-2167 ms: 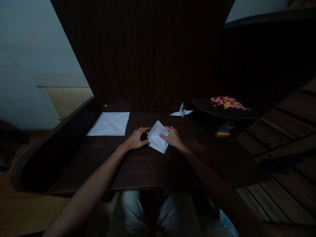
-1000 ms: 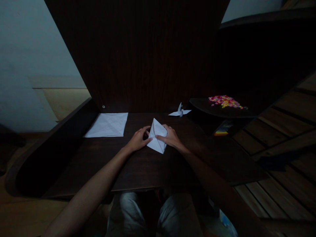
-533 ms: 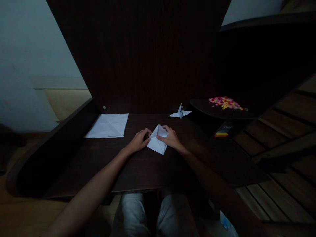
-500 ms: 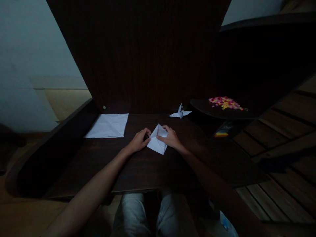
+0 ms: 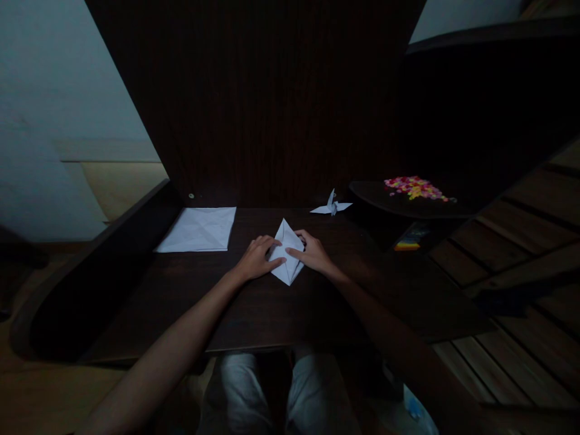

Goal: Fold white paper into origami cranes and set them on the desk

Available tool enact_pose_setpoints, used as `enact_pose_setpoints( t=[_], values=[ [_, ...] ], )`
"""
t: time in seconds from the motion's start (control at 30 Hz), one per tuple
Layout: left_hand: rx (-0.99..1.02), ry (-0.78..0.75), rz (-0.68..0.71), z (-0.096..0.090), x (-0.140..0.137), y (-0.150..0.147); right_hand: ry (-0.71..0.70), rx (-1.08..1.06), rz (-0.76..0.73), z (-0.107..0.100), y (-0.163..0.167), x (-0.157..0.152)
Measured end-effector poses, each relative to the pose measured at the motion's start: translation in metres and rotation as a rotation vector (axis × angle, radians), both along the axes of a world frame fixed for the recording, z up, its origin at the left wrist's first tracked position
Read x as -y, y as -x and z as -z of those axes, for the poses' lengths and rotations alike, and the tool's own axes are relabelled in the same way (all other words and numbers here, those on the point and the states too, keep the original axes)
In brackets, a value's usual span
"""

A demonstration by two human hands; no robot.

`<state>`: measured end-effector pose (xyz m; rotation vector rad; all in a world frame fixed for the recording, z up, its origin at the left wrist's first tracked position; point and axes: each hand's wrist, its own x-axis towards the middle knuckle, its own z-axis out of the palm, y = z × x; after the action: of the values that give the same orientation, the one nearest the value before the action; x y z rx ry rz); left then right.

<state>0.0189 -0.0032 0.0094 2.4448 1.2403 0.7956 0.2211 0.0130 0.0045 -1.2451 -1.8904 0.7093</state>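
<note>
A folded white sheet of paper (image 5: 288, 270) lies on the dark desk between my hands, creased into a narrow diamond with one point facing away from me. My left hand (image 5: 260, 257) grips its left edge, thumb resting on top of the paper. From the right side, my right hand (image 5: 313, 254) holds the paper with its thumb pressed on the upper face and the fingers curled at the edge, partly hidden. Behind the hands stands a white origami crane (image 5: 333, 208).
At the back left lies a stack of white paper sheets (image 5: 199, 229) with crease lines. A small raised shelf (image 5: 362, 192) on the right bears a heap of pink, red and yellow small pieces (image 5: 417, 187). A dark side panel (image 5: 90, 278) bounds the desk's left.
The paper's left flap has come inward, turning the wider shape into a slimmer diamond. My left thumb has moved onto the paper, while my right hand has stayed nearly in place.
</note>
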Motion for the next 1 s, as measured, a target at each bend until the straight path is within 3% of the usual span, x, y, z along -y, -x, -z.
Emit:
enact_pose_setpoints(
  t=[0.53,0.77,1.0],
  values=[
    [-0.057,-0.024,-0.060,0.004,-0.002,0.006,0.185,-0.273,-0.037,0.000,-0.007,-0.008],
    [-0.075,-0.012,-0.070,0.002,-0.002,0.005,0.102,-0.185,-0.023,0.011,-0.005,-0.011],
    [-0.099,-0.011,-0.049,0.004,-0.003,0.005,0.044,-0.128,-0.035,0.009,-0.005,-0.009]
  ],
)
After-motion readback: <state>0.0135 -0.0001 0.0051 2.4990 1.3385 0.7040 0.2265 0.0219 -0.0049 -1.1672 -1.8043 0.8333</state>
